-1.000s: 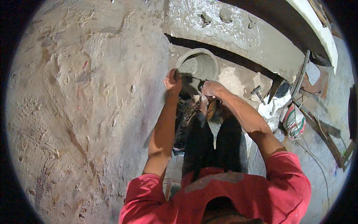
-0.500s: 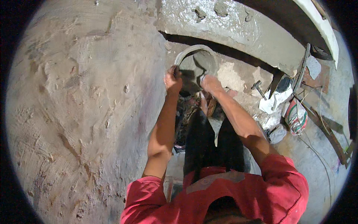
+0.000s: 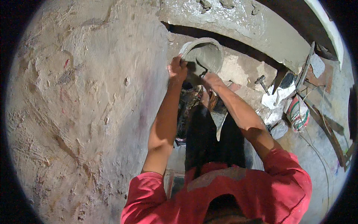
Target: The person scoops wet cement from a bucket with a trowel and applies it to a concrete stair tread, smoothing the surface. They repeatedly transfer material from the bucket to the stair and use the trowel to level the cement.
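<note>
A round grey bucket (image 3: 217, 52), its inside coated with wet cement mortar, tilts in front of me. My left hand (image 3: 177, 69) is closed on the bucket's left rim. Around the handle of a trowel (image 3: 204, 72) my right hand (image 3: 212, 79) is closed, at the near right side of the bucket. The trowel's blade reaches into the bucket, partly lost in shadow against the mortar.
A rough plastered wall (image 3: 85, 104) rises along my left. Ahead is a wet cement-coated slab (image 3: 238, 30) with a dark gap under its edge. To the right lie a hammer (image 3: 262, 83), a striped sack (image 3: 297, 114), wooden strips (image 3: 324, 128) and loose cord.
The bucket has tipped more, with its opening shifted slightly up and to the right. My right hand and the trowel have shifted slightly within view.
</note>
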The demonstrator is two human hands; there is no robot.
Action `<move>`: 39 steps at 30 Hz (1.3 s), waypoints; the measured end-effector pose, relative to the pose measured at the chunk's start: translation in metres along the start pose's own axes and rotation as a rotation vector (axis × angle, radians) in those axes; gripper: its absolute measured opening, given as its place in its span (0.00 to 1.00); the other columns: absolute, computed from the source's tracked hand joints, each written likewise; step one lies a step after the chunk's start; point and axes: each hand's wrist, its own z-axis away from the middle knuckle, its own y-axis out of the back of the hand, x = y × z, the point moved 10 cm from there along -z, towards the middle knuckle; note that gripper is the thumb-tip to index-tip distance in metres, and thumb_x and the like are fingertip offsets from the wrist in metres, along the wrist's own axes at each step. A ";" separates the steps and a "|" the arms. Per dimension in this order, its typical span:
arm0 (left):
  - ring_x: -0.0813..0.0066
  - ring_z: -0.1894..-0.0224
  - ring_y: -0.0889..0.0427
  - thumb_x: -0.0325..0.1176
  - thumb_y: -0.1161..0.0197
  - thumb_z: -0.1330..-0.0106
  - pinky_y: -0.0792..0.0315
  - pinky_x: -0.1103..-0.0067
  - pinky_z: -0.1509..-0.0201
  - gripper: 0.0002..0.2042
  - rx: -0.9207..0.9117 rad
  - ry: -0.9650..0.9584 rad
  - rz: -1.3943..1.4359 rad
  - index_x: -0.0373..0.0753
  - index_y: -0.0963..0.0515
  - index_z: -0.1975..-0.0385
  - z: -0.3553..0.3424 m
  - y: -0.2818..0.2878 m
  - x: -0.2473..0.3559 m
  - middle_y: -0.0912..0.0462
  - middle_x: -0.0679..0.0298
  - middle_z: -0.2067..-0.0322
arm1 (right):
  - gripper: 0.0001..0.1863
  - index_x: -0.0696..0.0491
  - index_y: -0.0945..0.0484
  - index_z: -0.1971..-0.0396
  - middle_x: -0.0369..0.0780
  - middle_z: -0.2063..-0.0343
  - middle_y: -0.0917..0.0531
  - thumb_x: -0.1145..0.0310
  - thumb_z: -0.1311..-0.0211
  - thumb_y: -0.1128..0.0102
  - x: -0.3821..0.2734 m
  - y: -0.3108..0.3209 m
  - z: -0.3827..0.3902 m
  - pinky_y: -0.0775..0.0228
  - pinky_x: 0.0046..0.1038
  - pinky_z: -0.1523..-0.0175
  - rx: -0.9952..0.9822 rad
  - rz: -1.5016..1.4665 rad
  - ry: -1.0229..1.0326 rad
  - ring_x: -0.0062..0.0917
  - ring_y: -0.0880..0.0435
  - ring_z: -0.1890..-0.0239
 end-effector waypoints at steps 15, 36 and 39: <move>0.42 0.54 0.17 0.25 0.35 0.41 0.24 0.57 0.49 0.20 0.035 -0.129 0.077 0.42 0.21 0.47 -0.002 0.001 0.013 0.17 0.48 0.57 | 0.21 0.58 0.17 0.60 0.47 0.68 0.14 0.55 0.31 0.51 -0.038 0.013 -0.017 0.25 0.38 0.64 -0.156 -0.376 -0.134 0.37 0.15 0.68; 0.47 0.53 0.15 0.38 0.32 0.37 0.23 0.60 0.48 0.18 0.007 0.074 0.013 0.43 0.18 0.48 -0.005 0.004 -0.008 0.14 0.48 0.55 | 0.29 0.57 0.23 0.42 0.43 0.54 0.16 0.47 0.24 0.57 0.065 -0.010 0.020 0.27 0.37 0.49 -0.033 -1.022 -0.343 0.35 0.18 0.61; 0.45 0.54 0.16 0.35 0.32 0.38 0.23 0.57 0.49 0.18 -0.005 0.070 -0.035 0.43 0.19 0.47 0.003 -0.005 -0.001 0.15 0.47 0.55 | 0.24 0.59 0.22 0.44 0.44 0.56 0.16 0.55 0.24 0.56 0.045 -0.027 0.027 0.26 0.36 0.54 0.145 -1.574 -0.491 0.31 0.18 0.62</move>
